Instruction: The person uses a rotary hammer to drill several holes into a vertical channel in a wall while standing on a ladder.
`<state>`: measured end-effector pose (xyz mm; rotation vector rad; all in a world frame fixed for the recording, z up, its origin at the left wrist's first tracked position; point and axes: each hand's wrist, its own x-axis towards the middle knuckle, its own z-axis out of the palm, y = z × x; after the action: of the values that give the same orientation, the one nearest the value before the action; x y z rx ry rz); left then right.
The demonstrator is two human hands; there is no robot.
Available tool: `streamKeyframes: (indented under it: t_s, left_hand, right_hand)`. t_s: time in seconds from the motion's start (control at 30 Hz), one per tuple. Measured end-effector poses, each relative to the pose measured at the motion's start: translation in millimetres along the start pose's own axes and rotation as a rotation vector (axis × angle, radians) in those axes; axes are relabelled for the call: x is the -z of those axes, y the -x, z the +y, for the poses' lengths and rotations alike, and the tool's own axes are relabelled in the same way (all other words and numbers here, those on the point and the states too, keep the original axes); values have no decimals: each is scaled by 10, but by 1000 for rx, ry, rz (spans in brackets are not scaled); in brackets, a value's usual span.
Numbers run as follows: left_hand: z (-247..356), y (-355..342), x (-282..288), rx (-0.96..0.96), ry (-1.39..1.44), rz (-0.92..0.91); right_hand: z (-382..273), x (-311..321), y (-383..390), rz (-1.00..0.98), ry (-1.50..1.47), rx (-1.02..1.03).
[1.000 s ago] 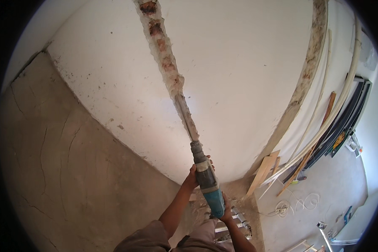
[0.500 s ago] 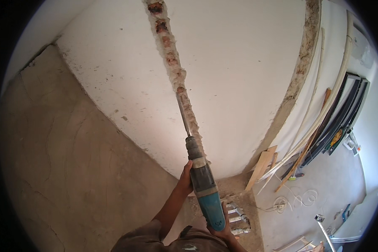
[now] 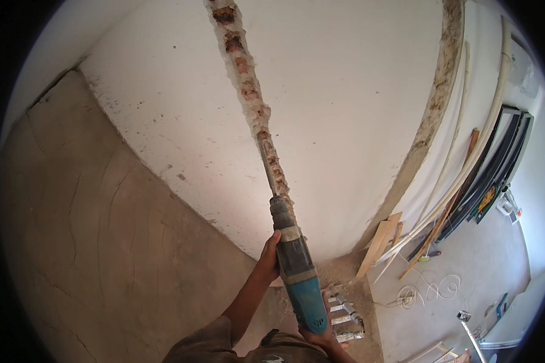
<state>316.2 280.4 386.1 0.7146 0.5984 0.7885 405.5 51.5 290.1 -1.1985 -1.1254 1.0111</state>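
A teal and dark grey rotary hammer (image 3: 304,297) points up along the white wall (image 3: 333,91), its long chisel bit (image 3: 266,169) lying in a rough groove (image 3: 243,69) that exposes red brick. My left hand (image 3: 269,254) is closed round the front of the tool, just below the chuck. My right hand (image 3: 322,336) grips its rear end, mostly hidden behind the teal housing.
An aluminium ladder (image 3: 348,314) stands below me. At right are another groove (image 3: 436,103), white pipes (image 3: 484,139), dark metal profiles (image 3: 502,163), wooden boards (image 3: 375,245) and coiled white cable (image 3: 430,287). A cracked grey surface (image 3: 91,230) fills the left side.
Compared with a second ago, the tool and my right hand appear lower in view, and the tool's front is slightly further left. Since half a second ago little has moved.
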Motion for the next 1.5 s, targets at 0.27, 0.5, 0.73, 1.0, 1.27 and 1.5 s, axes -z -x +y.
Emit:
streamKeyframes:
  t_s: [0.27,0.5,0.73,1.0,1.27,1.5]
  left_hand:
    - [-225,-260,125,-42,-23,39]
    - [-91,-589,259,-154,-174,78]
    - [21,-336,236,-68,-113,62]
    - [-153,-39,115,-3,-72,64]
    - [-31,-30,35,-33,-93,80]
    - [90,-80,53,-41,-66,79]
  right_hand:
    - [913,293,-178,-183,73,-58]
    - [1346,251,-461,-278,-28,-208]
    - [753,62,-303,-185,-155,-175]
    - [1425,198,385,-189,20,-188]
    - [1064,112,268,-166,28,-163]
    - [125,-64,-72,-187,32,-258]
